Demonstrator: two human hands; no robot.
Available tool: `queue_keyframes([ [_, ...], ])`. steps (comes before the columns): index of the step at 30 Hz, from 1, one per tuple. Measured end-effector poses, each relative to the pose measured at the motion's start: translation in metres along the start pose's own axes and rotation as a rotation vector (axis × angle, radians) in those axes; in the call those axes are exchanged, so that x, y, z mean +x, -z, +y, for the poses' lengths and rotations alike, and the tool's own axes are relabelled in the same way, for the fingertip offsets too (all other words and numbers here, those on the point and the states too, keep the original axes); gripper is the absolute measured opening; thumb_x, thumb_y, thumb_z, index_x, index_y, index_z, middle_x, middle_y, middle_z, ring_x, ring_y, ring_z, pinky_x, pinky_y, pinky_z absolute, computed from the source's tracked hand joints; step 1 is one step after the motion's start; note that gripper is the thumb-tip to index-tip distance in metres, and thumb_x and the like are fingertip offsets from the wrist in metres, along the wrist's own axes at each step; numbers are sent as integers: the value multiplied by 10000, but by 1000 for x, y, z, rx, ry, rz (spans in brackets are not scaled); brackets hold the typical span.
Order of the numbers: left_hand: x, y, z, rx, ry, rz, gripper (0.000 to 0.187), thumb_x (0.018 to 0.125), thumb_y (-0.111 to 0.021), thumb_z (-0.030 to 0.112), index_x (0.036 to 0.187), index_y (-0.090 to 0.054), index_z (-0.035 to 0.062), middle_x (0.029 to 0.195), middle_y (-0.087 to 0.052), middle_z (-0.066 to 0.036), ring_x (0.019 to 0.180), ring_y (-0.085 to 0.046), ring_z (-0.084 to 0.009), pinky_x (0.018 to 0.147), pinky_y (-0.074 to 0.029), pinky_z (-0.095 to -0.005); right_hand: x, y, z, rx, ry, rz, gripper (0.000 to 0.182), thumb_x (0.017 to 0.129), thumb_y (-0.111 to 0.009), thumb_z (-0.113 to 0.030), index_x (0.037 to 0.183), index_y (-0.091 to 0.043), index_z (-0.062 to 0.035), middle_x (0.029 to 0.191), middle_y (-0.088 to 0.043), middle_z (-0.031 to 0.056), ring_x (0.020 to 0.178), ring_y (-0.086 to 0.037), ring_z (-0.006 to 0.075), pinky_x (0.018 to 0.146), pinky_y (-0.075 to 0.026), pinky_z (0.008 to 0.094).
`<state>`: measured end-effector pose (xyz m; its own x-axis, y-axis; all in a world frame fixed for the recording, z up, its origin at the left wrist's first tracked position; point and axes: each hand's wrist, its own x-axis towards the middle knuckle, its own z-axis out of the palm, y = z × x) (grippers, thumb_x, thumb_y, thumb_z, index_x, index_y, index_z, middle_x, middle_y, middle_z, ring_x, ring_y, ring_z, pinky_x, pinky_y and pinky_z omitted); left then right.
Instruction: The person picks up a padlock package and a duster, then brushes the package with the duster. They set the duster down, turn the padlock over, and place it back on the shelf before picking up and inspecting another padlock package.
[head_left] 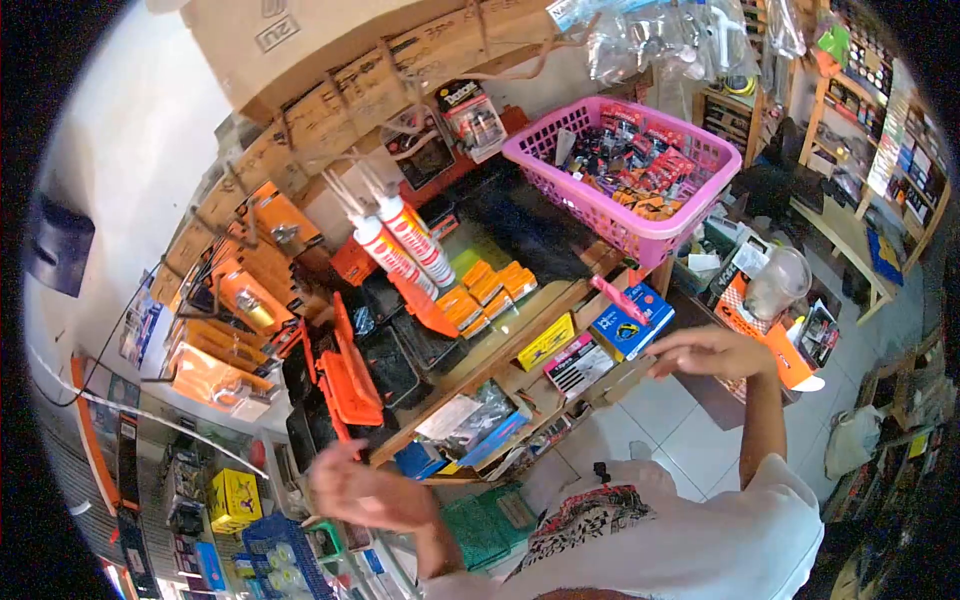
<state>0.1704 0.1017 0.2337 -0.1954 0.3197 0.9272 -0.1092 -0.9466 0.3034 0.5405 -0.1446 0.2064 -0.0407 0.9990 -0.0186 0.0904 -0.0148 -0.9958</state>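
Note:
My left hand (375, 492), smeared by motion, is beside the lower end of an orange plastic toolbox part (350, 375). Its fingers are too blurred to tell whether they touch or hold anything. My right hand (715, 352) is raised with fingers stretched out and nothing visible in them. Just past its fingertips lies a blue box (634, 322), with a pink strip (612, 296) over it. A yellow box (546, 342) and a pink-and-white box (581, 366) sit on the shelf to the left.
A pink basket (640, 222) holds many small packets. Two sealant tubes (413, 240) lean near small orange boxes (468, 306). Orange-carded goods (255, 300) hang on the wooden rack at left. On the right, a transparent container (778, 284) rests by an orange box (745, 305).

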Motion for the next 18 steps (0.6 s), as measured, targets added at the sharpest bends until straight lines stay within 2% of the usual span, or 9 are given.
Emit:
queue_keyframes([
  [1, -31, -10, 3, 144, 40, -189, 540, 959, -543, 518, 1130, -533, 6, 1133, -540, -164, 987, -556, -286, 874, -491, -429, -6, 14, -7, -13, 42, 46, 447, 1042, -525, -272, 1403, -508, -8, 1206, -675, 136, 1138, -633, 222, 1026, -467, 362],
  [2, -64, -17, 3, 37, 212, -385, 517, 931, -628, 432, 1220, -534, 14, 1210, -531, -181, 1146, -521, -337, 963, -434, -464, -11, 27, -15, -26, 85, 93, 448, 1036, -537, -280, 1394, -518, -11, 1180, -687, 134, 1119, -644, 221, 1015, -473, 363],
  [3, -94, -17, 4, 58, 491, -679, 513, 930, -643, 349, 1301, -514, 20, 1315, -497, -198, 1257, -460, -339, 1059, -363, -442, -16, 41, -22, -29, 99, 148, 438, 1031, -546, -287, 1374, -535, -15, 1172, -689, 143, 1107, -652, 217, 1001, -483, 369],
  [4, -117, -26, 0, 11, 671, -915, 560, 932, -655, 329, 1362, -469, 22, 1387, -466, -210, 1315, -424, -341, 1100, -330, -435, -16, 55, -30, -69, 164, 190, 403, 1034, -541, -270, 1344, -556, -13, 1130, -700, 145, 1066, -666, 214, 982, -495, 369],
  [5, -150, -34, -7, -93, 843, -1023, 648, 930, -663, 358, 1426, -417, 20, 1441, -444, -219, 1346, -419, -363, 1122, -325, -452, -14, 68, -39, -61, 230, 210, 385, 1036, -536, -261, 1326, -568, -11, 1102, -706, 141, 1046, -671, 209, 961, -505, 360],
  [7, -224, -31, -33, 8, 1085, -1397, 761, 920, -671, 389, 1483, -345, -6, 1525, -360, -253, 1407, -368, -396, 1152, -299, -482, -10, 97, -54, -109, 302, 252, 357, 1038, -527, -249, 1294, -587, -7, 1061, -712, 131, 1008, -678, 195, 919, -520, 340],
  [10, -343, 14, -88, 160, 656, -1924, 860, 917, -640, 496, 1494, -310, -50, 1560, -277, -302, 1437, -322, -422, 1166, -283, -514, 7, 148, -68, -267, 318, 323, 336, 1038, -524, -244, 1259, -607, -5, 1031, -710, 111, 948, -681, 167, 860, -532, 313],
  [13, -440, 81, -106, 664, 978, -1691, 889, 899, -600, 602, 1483, -357, -23, 1533, -320, -305, 1420, -336, -434, 1155, -284, -542, 34, 193, -74, -391, 300, 380, 324, 1030, -535, -239, 1243, -616, -8, 1008, -703, 89, 884, -671, 142, 811, -536, 295],
  [18, -483, 152, -56, 665, 1546, -1308, 848, 910, -581, 598, 1476, -375, 1, 1506, -356, -278, 1383, -369, -409, 1123, -306, -526, 80, 267, -68, -548, 139, 265, 366, 1013, -559, -256, 1251, -603, 18, 981, -673, 60, 816, -627, 113, 761, -518, 276],
])
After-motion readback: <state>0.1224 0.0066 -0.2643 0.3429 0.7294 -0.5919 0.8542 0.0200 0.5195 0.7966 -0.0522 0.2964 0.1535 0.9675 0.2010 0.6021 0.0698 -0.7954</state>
